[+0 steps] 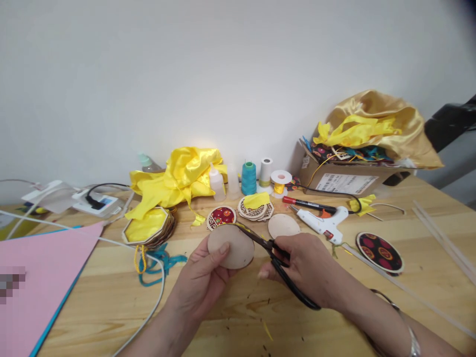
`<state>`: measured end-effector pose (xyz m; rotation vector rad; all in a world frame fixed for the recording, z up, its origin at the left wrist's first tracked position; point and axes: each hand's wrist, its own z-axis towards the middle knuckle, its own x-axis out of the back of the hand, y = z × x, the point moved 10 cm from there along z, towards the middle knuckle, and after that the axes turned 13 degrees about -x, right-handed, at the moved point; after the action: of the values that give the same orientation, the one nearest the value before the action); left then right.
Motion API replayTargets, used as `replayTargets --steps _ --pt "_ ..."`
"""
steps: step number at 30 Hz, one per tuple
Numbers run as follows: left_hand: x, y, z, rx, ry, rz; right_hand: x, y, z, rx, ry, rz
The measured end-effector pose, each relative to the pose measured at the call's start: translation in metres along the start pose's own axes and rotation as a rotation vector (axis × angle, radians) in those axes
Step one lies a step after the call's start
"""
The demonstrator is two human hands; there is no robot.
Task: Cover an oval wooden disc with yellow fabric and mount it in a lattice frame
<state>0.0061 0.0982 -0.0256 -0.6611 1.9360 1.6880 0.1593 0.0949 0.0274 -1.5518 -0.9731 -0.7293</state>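
Note:
Between thumb and fingers, my left hand [211, 265] grips a round, plain beige disc [236, 250], its flat face turned toward me. My right hand [305, 265] is wrapped round the handles of black scissors [271, 248]. The scissor blades lie along the disc's upper right edge, with a bit of yellow at their tip. Just behind, a round wooden piece with red patterned fabric [224, 216] lies on the table. Another plain disc [283, 226] sits beyond the scissors.
A white glue gun [323, 223] lies on the right, near a black patterned disc [380, 253]. Yellow satin [182, 173], a teal thread cone [249, 178] and a cardboard box [334, 181] stand along the wall. A white cable [159, 282] crosses the left side.

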Motion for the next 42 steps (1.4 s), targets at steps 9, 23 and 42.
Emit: replayTargets --steps 9,23,42 --pt "0.002 0.004 0.003 -0.036 -0.004 0.033 0.003 0.002 0.002 0.022 0.033 0.033" --pt "0.001 0.003 0.003 -0.047 -0.016 0.072 0.022 0.009 0.004 0.017 0.117 -0.05" --pt "-0.007 0.003 0.0 -0.054 -0.086 0.113 0.015 -0.002 0.001 0.116 0.083 -0.123"
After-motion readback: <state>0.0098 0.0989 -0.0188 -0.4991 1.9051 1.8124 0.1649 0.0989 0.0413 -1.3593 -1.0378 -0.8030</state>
